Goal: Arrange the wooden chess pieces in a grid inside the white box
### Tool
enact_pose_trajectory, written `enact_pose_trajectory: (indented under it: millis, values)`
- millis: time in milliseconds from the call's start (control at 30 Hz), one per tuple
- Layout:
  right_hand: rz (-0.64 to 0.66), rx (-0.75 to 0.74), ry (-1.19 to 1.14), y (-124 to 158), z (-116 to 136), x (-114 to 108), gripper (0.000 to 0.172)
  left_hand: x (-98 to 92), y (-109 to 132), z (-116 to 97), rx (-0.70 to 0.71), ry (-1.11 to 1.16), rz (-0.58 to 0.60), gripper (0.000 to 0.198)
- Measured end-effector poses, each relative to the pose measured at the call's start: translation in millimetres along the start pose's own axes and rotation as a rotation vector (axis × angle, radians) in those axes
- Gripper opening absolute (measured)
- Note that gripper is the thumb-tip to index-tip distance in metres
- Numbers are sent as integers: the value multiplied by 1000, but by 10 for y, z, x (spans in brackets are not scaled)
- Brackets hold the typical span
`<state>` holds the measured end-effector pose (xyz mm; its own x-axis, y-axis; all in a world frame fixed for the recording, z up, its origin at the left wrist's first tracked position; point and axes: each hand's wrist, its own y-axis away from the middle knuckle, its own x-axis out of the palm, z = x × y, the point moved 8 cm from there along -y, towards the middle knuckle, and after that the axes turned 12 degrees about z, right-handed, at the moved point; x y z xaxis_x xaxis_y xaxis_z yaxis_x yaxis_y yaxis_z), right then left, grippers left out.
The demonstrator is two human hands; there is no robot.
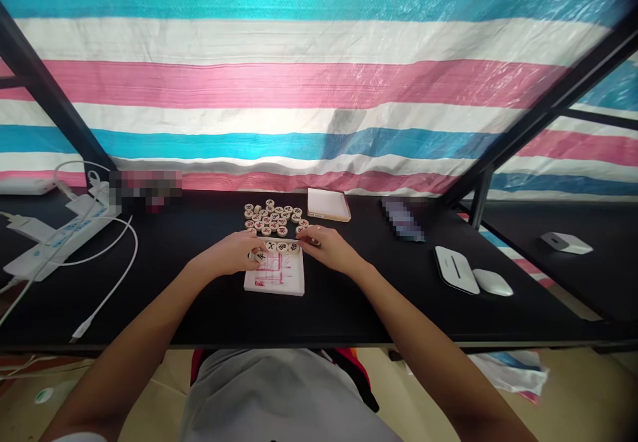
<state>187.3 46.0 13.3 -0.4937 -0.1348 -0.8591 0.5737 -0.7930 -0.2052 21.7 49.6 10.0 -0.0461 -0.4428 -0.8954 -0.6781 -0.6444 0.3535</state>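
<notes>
A shallow white box (294,281) with red marks on its floor lies on the black desk in front of me. Along its far side sit several round Chinese chess pieces (282,247). My left hand (233,252) is at the box's left side, its fingers closed on a chess piece (260,256) over the box's left part. At the far right corner is my right hand (323,246), fingers bent round a chess piece that they partly hide. Just beyond the box, many more chess pieces (272,217) with red or dark characters are spread in a loose cluster.
An open box lid (329,204) lies behind to the right. Farther right are a blurred phone (403,219), a white flat device (456,269) and a white mouse (492,282). A power strip (54,236) with white cables (112,296) occupies the left. A striped tarp (279,83) hangs behind the desk.
</notes>
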Motion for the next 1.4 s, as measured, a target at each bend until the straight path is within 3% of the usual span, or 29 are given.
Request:
enact_pose_trajectory:
  millis: [200, 333, 600, 967, 1100, 1267, 1400]
  values:
    - [-17, 52, -9, -2, -39, -61, 15, -81, 75, 75, -50, 56, -66, 37]
    - [-42, 130, 29, 0, -138, -119, 15, -164, 150, 205, -198, 90, -146, 51]
    - [-52, 274, 110, 32, -457, -86, 18, -20, 145, 234, -362, 105, 8, 91]
    - [18, 332, 123, 34, -549, -17, 23, 96, 51, 214, -317, 110, 25, 83]
    - [89, 410, 93, 89, -576, -3, 35, 114, 60, 179, -382, 278, 57, 87]
    - [133, 392, 59, 82, -558, 10, 43, 134, 48, 156, -401, 432, 52, 90]
    - [139, 370, 13, 42, -560, 40, 44, 8, 135, 331, -360, 506, -18, 81]
